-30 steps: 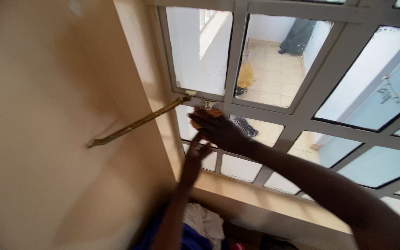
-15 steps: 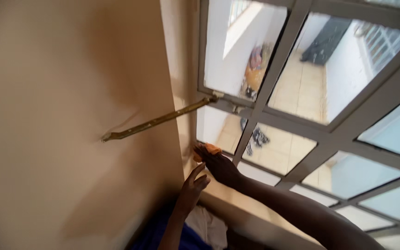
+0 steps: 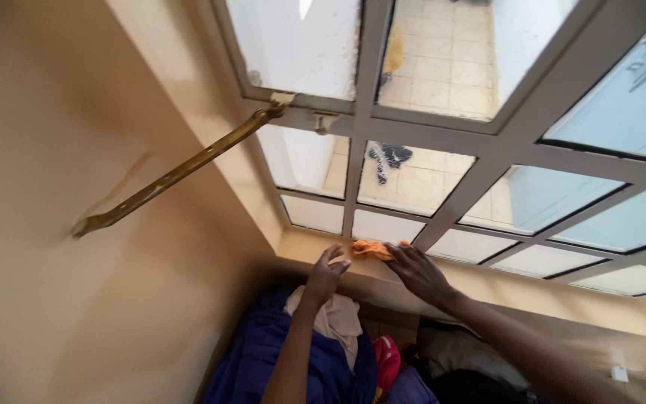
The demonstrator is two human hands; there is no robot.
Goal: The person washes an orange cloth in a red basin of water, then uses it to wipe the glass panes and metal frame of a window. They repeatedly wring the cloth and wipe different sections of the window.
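Head view is showing a small orange cloth (image 3: pixel 371 248) lying bunched on the beige window sill (image 3: pixel 487 295), right at the foot of the grey window frame (image 3: pixel 443 146). Both hands are meeting at it: the right hand (image 3: pixel 420 271) is pressing on its right end with fingers spread flat, while the left hand (image 3: pixel 326 271) is curling loosely at its left end, fingertips touching the sill beside the cloth. Above them, a brass window stay (image 3: pixel 177 173) is slanting from the frame across the beige wall (image 3: pixel 46 112). Below the sill, blue, white and red clothes (image 3: pixel 330 352) are lying piled.
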